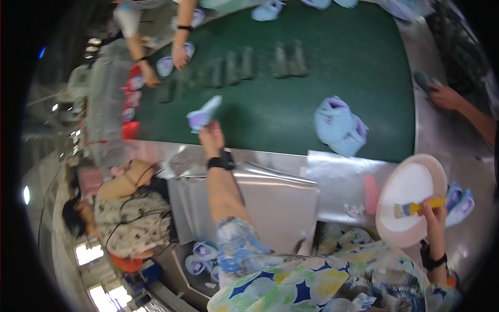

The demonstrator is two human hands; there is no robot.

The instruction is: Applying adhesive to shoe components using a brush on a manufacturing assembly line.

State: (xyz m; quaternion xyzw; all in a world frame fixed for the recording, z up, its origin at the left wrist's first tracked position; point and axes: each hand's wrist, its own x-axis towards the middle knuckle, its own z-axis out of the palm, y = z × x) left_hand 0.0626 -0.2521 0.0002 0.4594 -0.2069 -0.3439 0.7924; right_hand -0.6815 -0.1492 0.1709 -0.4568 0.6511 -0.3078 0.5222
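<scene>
My left hand (210, 136) reaches out over the green belt, its fingers closed on a light blue and lilac shoe (204, 115) that is somewhat blurred. At lower right my right hand (434, 216) grips a paintbrush (419, 207) by its yellow handle. The bristles hang over a pale pink basin (383, 218) with white stuff in it, and I cannot tell whether they touch it. On the belt's near side, between my hands, several light blue shoes (338, 127) with lilac linings lie bunched together.
Dark elongated pieces (244, 65) stand in a row on the green belt (353, 62). Another person's hands (179, 56) work at the far left; a hand (444, 97) at right holds a dark flat piece. A pink insole-shaped piece (370, 193) lies beside the basin. Someone sits at left.
</scene>
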